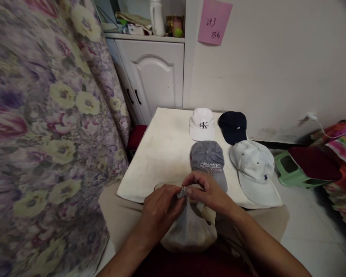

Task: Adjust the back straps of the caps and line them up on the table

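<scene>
A beige cap (190, 234) rests in my lap at the table's near edge, its back opening towards the right. My left hand (160, 209) grips the cap's edge near a small metal buckle (182, 192), fingers closed. From the other side my right hand (207, 190) pinches the strap by that buckle. Just beyond my hands lies a grey-blue cap (207, 156) with white lettering, its brim partly behind my right hand. To its right sits a pale denim cap (253, 165) with a small dark emblem. Further back are a white cap (202, 127) and a navy cap (233, 125).
The caps lie on a cream-covered table (158, 150). A floral curtain (60, 134) hangs close on the left. Behind stand a white cabinet (158, 73) and a wall with a pink note (215, 21). A green stool (288, 173) is at the right.
</scene>
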### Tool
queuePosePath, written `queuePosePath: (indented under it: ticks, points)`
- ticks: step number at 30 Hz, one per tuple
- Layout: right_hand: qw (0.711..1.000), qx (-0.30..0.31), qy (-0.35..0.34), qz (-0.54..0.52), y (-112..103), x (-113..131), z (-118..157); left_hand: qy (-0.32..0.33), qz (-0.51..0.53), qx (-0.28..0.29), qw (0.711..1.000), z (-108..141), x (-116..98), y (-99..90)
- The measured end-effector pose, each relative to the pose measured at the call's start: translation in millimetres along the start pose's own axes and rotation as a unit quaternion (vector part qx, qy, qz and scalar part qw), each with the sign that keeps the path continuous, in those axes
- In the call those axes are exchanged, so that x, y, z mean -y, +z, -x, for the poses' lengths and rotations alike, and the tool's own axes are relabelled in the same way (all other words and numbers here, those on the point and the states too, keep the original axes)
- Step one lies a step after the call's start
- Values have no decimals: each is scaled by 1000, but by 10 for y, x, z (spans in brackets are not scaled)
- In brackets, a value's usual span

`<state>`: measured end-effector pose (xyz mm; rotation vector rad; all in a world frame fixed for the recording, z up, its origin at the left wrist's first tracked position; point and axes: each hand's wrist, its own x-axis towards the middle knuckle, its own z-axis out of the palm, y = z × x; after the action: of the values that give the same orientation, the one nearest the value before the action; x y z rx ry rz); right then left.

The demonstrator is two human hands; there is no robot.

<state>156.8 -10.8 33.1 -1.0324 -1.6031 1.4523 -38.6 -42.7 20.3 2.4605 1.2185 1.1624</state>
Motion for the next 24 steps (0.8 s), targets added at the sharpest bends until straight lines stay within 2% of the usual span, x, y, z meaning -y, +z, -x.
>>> queuePosePath:
  ticks: [6,13,19,24]
  points:
    - [999,-30,9,-11,4,-34,7,0,3,-2,1000,-22,-36,14]
    - [998,-22,23,-59,-47,-76,49,-14,10,8,1000,-33,-41,25]
    - [997,-39,30,-65,8,-49,62,-1,16,6,1000,-45,-73,28]
    - [986,-27,36,-163,-22,-65,75,-15,29,15,999,-31,-65,2]
